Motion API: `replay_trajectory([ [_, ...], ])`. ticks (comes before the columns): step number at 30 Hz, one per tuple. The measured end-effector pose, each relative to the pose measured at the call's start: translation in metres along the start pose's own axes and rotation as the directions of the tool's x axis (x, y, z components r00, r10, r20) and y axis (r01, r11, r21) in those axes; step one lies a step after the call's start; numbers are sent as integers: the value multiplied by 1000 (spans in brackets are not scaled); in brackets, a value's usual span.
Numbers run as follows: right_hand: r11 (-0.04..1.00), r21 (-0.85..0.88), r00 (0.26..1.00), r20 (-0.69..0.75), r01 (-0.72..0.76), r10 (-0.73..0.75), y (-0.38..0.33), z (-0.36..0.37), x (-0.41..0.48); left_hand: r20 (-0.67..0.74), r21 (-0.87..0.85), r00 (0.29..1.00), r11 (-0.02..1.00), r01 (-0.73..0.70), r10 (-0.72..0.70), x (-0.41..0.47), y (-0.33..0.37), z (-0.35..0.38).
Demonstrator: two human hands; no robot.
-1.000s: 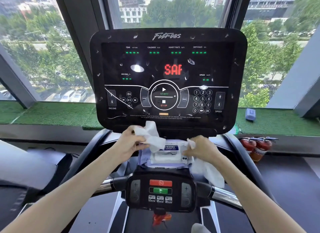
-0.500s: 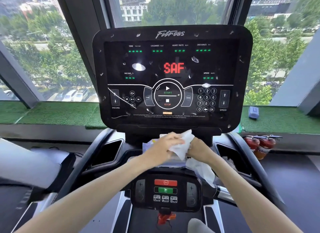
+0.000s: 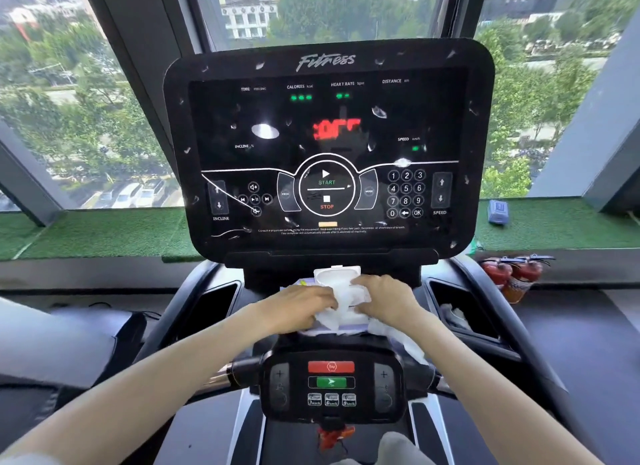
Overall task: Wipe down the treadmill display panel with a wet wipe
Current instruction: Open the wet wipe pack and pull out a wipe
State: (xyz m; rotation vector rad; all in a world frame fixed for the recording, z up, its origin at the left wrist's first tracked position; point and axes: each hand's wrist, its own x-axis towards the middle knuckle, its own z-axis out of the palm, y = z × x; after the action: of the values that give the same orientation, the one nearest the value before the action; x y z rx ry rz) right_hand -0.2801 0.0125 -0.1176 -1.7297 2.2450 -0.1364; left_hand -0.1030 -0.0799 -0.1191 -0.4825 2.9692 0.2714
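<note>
Both hands meet at the wipe pack (image 3: 337, 278), which rests on the ledge just below the display panel (image 3: 329, 146): the left hand (image 3: 301, 307) is closed on a white wet wipe (image 3: 341, 302) over the pack's open lid, and the right hand (image 3: 384, 300) presses the pack, probably steadying it so one sheet pulls free. A second wipe (image 3: 401, 343) trails below the right hand. The panel, above the pack, carries scattered specks and looks not yet wiped.

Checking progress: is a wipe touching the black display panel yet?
No: both hands hold the white wet wipe below the black display panel.
</note>
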Motion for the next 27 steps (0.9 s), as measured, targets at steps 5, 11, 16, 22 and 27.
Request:
replay_trajectory([
  [5,951,-290,991,-39,111,-127,-8,5,3,20,-60,999,998,-23,24,2,-3,10],
  [11,910,-358,973,-12,210,-229,-6,5,10,51,-36,999,999,12,-10,1,-4,8],
  [16,913,-374,980,-50,161,-194,-2,6,14,135,-105,989,992,72,-57,11,4,2],
  [22,990,62,973,-183,-129,138,-6,12,11,49,107,998,994,-38,33,5,-1,5],
  [27,989,150,967,-249,-11,48,-17,15,12,128,136,992,990,-29,11,0,-5,11],
])
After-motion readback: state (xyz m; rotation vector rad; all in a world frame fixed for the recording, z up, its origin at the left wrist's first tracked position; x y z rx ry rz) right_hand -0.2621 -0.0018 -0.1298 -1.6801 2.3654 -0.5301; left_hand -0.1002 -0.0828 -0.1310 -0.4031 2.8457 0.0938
